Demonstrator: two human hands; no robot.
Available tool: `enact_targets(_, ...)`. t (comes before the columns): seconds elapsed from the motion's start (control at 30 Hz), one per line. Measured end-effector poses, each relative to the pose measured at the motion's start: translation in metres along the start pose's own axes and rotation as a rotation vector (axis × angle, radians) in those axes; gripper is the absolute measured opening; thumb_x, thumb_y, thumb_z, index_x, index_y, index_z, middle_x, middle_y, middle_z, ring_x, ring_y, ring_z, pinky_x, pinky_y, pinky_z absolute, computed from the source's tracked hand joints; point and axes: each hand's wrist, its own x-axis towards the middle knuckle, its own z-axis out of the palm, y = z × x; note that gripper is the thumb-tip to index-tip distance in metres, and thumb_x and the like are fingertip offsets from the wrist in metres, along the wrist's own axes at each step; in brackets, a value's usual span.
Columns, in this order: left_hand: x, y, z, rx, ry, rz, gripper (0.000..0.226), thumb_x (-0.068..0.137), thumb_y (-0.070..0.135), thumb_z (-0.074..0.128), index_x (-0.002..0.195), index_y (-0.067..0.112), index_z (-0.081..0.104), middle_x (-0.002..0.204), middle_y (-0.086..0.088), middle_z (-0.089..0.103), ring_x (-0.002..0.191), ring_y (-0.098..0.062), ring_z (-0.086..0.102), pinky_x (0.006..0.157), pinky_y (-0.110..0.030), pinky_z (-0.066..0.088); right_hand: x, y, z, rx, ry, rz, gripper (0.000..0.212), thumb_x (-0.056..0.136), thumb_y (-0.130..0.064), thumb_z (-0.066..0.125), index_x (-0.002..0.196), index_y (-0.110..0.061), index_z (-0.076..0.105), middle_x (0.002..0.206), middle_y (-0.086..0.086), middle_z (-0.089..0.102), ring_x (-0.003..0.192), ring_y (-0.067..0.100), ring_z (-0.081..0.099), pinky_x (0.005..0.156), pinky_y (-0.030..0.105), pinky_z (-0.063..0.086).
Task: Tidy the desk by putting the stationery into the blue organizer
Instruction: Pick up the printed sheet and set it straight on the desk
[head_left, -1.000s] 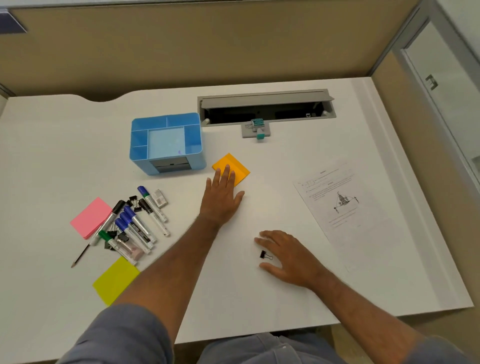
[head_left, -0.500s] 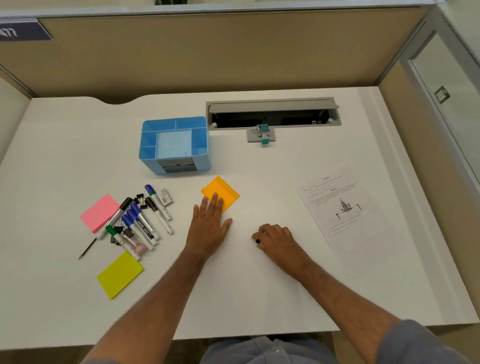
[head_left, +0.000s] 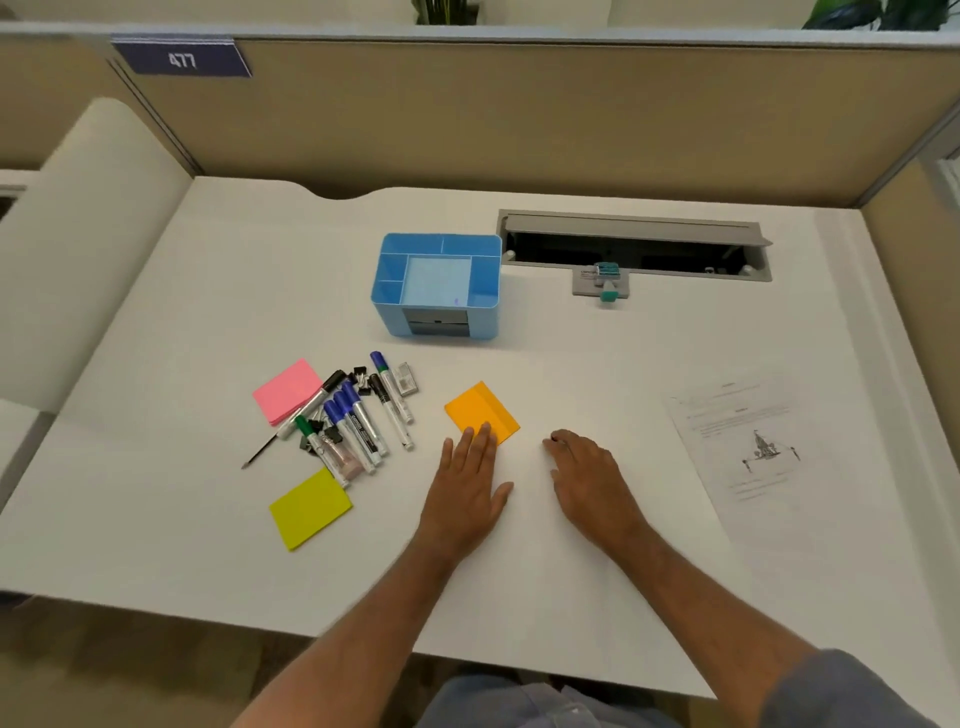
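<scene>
Resting flat, fingers straight, left hand (head_left: 467, 488) touching near corner of orange sticky-note pad (head_left: 482, 412); blue organizer (head_left: 437, 286) well beyond. Right hand (head_left: 589, 475) loosely curled beside; contents unclear.

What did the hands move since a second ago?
The left hand dragged the orange sticky notes away from the blue organizer, toward the person. The right hand covered the small black clip. Markers, pink notes and yellow notes stayed put.
</scene>
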Motion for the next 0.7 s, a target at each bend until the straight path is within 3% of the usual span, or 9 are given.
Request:
enact_targets(0.13,-0.003,-0.002,-0.001,0.026,-0.025,-0.048,0.073,0.103,0.053,0.034,0.157,0.003,0.034,0.167,-0.013,0.026,0.155,-0.032,0.025,0.124,-0.053,0.019,-0.008,0.001,0.012,0.002,-0.040,-0.026,0.053,0.096,-0.024,0.037,0.141,-0.004,0.055,0.146,0.013,0.054,0.131,0.027,0.055,0.106,0.041,0.047)
enact_targets(0.43,-0.004,-0.038,-0.017,0.072,0.015,-0.113,0.070,0.103,0.052,0.032,0.150,0.002,0.046,0.160,-0.015,0.040,0.153,-0.035,0.029,0.122,-0.052,0.017,0.036,-0.052,0.022,-0.029,-0.136,-0.182,0.054,0.095,-0.024,0.041,0.144,-0.005,0.053,0.151,0.012,0.051,0.137,0.026,0.052,0.120,0.039,0.025)
enact_targets(0.6,-0.008,-0.057,-0.018,0.042,0.059,-0.158,0.070,0.104,0.053,0.030,0.153,0.004,0.041,0.164,-0.012,0.033,0.156,-0.031,0.019,0.125,-0.050,0.013,0.057,-0.079,0.027,0.053,-0.250,-0.246,0.058,0.103,-0.020,0.043,0.157,-0.005,0.028,0.165,0.012,0.026,0.152,0.026,0.026,0.124,0.040,0.011)
enact_targets(0.7,-0.010,-0.070,-0.018,0.010,0.092,-0.208,0.073,0.104,0.054,0.029,0.157,0.003,0.034,0.167,-0.011,0.027,0.158,-0.028,0.011,0.127,-0.048,0.009,0.064,-0.089,0.032,0.073,-0.257,-0.270,0.059,0.102,-0.022,0.042,0.156,-0.005,0.031,0.163,0.013,0.030,0.151,0.027,0.030,0.125,0.045,0.021)
